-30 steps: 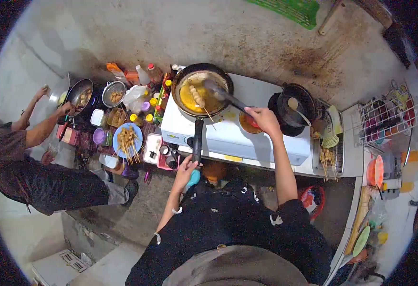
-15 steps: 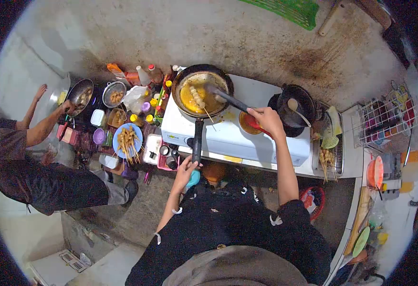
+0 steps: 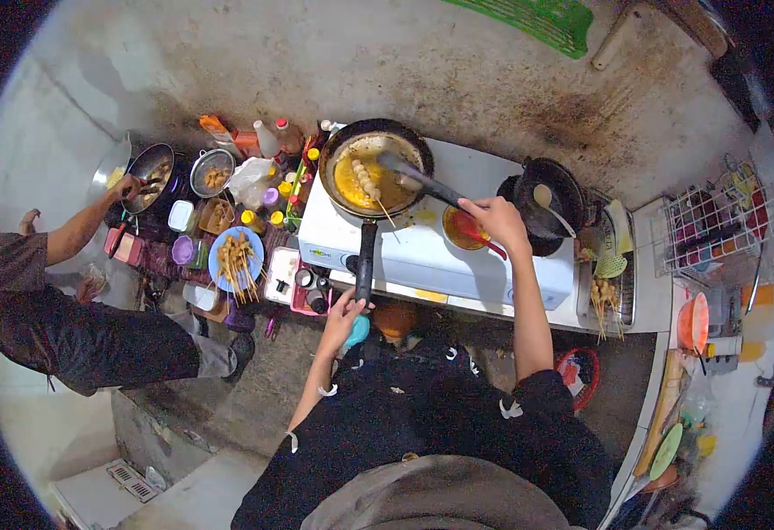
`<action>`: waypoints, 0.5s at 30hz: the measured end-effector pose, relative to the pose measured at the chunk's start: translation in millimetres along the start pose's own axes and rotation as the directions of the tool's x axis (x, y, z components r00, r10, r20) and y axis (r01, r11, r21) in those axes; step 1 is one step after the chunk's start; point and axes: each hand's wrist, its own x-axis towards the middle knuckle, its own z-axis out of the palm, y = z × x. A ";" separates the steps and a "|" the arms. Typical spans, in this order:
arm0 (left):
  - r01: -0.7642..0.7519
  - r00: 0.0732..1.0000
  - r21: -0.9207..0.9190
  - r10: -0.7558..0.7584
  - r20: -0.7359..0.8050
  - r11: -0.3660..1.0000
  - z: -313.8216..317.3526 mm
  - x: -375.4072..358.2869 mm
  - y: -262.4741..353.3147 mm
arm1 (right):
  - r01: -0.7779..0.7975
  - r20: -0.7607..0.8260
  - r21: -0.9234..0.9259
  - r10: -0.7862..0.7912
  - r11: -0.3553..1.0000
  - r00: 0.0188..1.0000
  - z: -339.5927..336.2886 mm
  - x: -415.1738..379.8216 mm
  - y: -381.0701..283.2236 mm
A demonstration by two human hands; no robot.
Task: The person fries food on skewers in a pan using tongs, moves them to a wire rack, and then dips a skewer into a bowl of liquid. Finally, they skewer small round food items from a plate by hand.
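Note:
A frying pan (image 3: 345, 144) sits on the left side of the white gas stove (image 3: 405, 252), with yellow egg (image 3: 348, 186) in oil. Over the egg lies a skewer of round balls (image 3: 367, 180), its bare stick pointing toward me across the rim. My left hand (image 3: 343, 320) is closed around the end of the pan's black handle (image 3: 366, 263). From the right, my right hand (image 3: 497, 221) grips a dark spatula (image 3: 431, 185), whose blade is inside the pan beside the skewer. Below that hand stands a bowl of orange-red sauce (image 3: 463, 231) with a red-handled utensil.
Right of the sauce is a dark wok (image 3: 548, 194) with a ladle. More skewers (image 3: 606, 296) lie on a tray at the counter's right. On the left are a blue plate of skewers (image 3: 235, 258), bottles and tubs. A co-worker (image 3: 87, 327) reaches over another pan (image 3: 150, 168).
The spatula blade has shifted slightly left and up in the pan. My left hand stays put. The co-worker's one raised hand has dropped, while the other has moved over their pan.

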 end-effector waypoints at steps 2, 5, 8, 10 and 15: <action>0.002 1.000 -0.021 -0.002 -0.003 1.000 0.3 1.6 0.5 | 0.019 -0.028 -0.051 -0.021 0.998 0.999 -0.9 0.7 1.8; 0.008 1.000 0.005 -0.008 -0.020 1.000 0.9 -0.5 3.5 | -0.025 0.060 0.052 0.022 0.998 0.998 -9.5 -4.7 -7.9; 0.005 1.000 0.044 -0.005 -0.006 0.999 -1.2 1.5 -1.7 | -0.027 0.013 0.032 0.027 0.999 1.000 -7.1 -2.3 -4.4; -0.039 0.999 -0.014 0.039 0.019 0.999 -2.8 4.5 -5.0 | 0.021 0.011 -0.038 -0.020 0.999 1.000 -1.3 -0.1 -2.0; -0.029 1.000 -0.007 0.029 -0.008 1.000 0.3 1.1 -0.7 | -0.023 0.043 0.013 0.022 1.000 0.999 -7.1 -0.5 -8.2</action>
